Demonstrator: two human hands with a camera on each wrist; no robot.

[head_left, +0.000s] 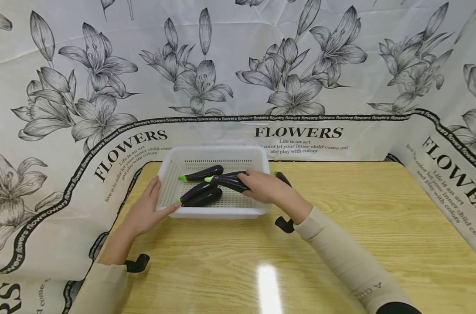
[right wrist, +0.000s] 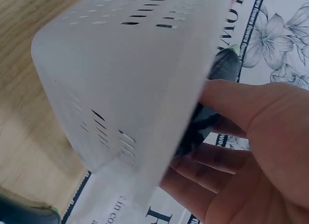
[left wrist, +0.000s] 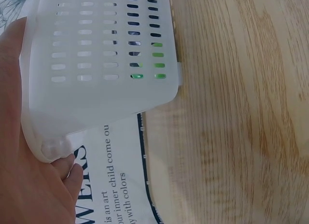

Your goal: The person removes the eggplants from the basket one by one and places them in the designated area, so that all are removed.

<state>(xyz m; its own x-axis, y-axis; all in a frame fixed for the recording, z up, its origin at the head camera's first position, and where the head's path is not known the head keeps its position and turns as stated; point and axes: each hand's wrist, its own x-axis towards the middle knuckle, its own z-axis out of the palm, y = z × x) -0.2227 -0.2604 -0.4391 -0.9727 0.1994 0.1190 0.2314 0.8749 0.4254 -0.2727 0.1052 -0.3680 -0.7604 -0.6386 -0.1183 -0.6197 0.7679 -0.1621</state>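
A white perforated plastic basket [head_left: 222, 211] stands at the far side of the table. My left hand [head_left: 141, 213] grips its left end, thumb over the front-left corner and fingers round the rim, as the left wrist view shows. Over the basket's right part, my right hand [head_left: 263, 187] holds a dark purple eggplant [head_left: 230, 182] by its thick end, green stem pointing left. Another dark eggplant edge shows just behind it. Inside the basket lie several more, including a rear eggplant [head_left: 202, 174] and a front eggplant [head_left: 204, 198].
Right of the basket, one eggplant [head_left: 283, 178] lies on the wooden table [head_left: 363, 218], partly hidden behind the right forearm. A flower-printed cloth [head_left: 214, 131] hangs behind the table and along both sides. Black wrist mounts [head_left: 137, 263] stick out from the sleeves.
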